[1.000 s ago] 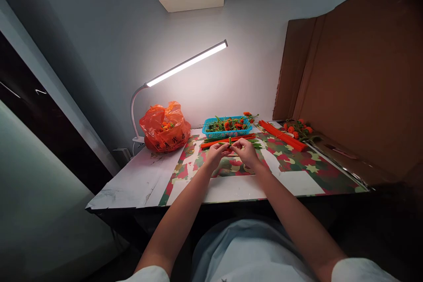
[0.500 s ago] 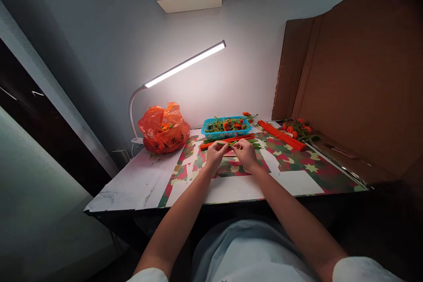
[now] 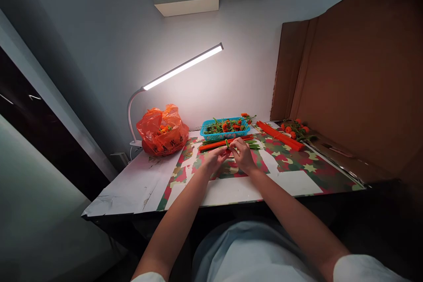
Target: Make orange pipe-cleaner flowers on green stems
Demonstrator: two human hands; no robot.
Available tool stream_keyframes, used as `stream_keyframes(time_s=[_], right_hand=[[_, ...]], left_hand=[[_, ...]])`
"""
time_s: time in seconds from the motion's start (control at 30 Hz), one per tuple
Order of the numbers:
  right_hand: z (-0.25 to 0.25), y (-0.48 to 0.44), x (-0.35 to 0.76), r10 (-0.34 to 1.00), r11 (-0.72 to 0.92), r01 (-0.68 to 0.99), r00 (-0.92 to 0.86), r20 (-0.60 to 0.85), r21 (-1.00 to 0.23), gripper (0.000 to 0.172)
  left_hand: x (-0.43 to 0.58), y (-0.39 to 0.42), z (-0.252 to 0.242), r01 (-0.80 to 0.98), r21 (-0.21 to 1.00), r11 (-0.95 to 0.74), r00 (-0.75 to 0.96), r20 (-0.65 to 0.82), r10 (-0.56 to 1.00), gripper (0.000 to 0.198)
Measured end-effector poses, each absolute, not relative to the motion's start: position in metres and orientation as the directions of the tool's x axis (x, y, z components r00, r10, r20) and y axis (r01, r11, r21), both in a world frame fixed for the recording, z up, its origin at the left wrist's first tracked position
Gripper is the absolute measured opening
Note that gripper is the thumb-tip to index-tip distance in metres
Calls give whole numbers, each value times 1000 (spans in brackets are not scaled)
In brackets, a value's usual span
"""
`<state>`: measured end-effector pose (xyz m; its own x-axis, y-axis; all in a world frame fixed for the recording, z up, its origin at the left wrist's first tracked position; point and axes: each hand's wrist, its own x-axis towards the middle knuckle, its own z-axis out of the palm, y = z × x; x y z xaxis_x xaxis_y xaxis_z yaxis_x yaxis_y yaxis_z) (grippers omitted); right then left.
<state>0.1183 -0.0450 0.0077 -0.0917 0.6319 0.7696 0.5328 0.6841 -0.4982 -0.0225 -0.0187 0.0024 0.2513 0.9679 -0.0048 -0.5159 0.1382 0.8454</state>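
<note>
My left hand (image 3: pixel 214 158) is turned partly palm up, its fingers closed on a short green pipe cleaner (image 3: pixel 227 143) that stands up between the hands. From the other side my right hand (image 3: pixel 243 154) pinches the same piece, fingertips meeting those of my left. A speck of orange-red shows at the fingertips, too small to make out. Just behind the hands lie a bundle of orange pipe cleaners (image 3: pixel 211 145) and a bundle of green pipe cleaners (image 3: pixel 254 145), both partly covered by the hands.
A blue basket (image 3: pixel 226 135) of orange flowers with green stems stands at the back. Left of it sit an orange plastic bag (image 3: pixel 165 141) and a lit desk lamp (image 3: pixel 183 67). A larger orange bundle (image 3: pixel 280 135), more flowers (image 3: pixel 294 130) and a cardboard sheet (image 3: pixel 350 88) are at right.
The green pipe cleaner has gone from lying nearly flat between my fingers to upright. My left hand has rolled palm up, and my right hand has shifted slightly left.
</note>
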Motion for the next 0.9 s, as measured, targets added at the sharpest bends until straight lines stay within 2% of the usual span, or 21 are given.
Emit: stream_keyframes(time_s=[0.07,0.13,0.23,0.3,0.37,0.47,0.57,0.67,0.73,0.83,0.9], right_hand=[[7,-45,118,637,678,535,-84,767,-504,13],[7,-45,116,659,649,535,-39,751,-541,11],[5,-42,111,735,578,433,92,671,-692,13],[4,-38,107,831,492,242,156,534,-836,17],[2,-34,104,934,341,-29,121,336,-940,23],[2,-29,105,996,16,-368,-78,48,-930,29],[3,-29,109,982,-145,-457,-175,-71,-878,30],[5,-32,112,993,-76,-452,-118,-25,-889,26],[6,-34,112,995,50,-399,-59,80,-916,25],[6,-35,111,961,276,-210,35,275,-938,23],[5,-35,112,903,418,1,104,416,-908,20]], left_hand=[[-22,-19,2,-500,859,115,234,6,972,13],[-20,-20,1,-478,878,22,170,68,983,17],[-15,-21,0,-407,893,-191,7,212,977,25],[-11,-25,1,-298,885,-359,-106,343,933,25],[-8,-31,4,-145,843,-517,-177,492,852,20],[-5,-39,9,39,750,-660,-149,658,738,15],[-5,-39,9,108,713,-693,-108,701,705,17],[-8,-31,5,46,801,-597,-152,596,788,23],[-10,-26,2,-65,873,-484,-138,472,871,30],[-11,-23,0,-188,917,-351,-108,336,936,36],[-11,-24,1,-220,920,-323,-103,307,946,37]])
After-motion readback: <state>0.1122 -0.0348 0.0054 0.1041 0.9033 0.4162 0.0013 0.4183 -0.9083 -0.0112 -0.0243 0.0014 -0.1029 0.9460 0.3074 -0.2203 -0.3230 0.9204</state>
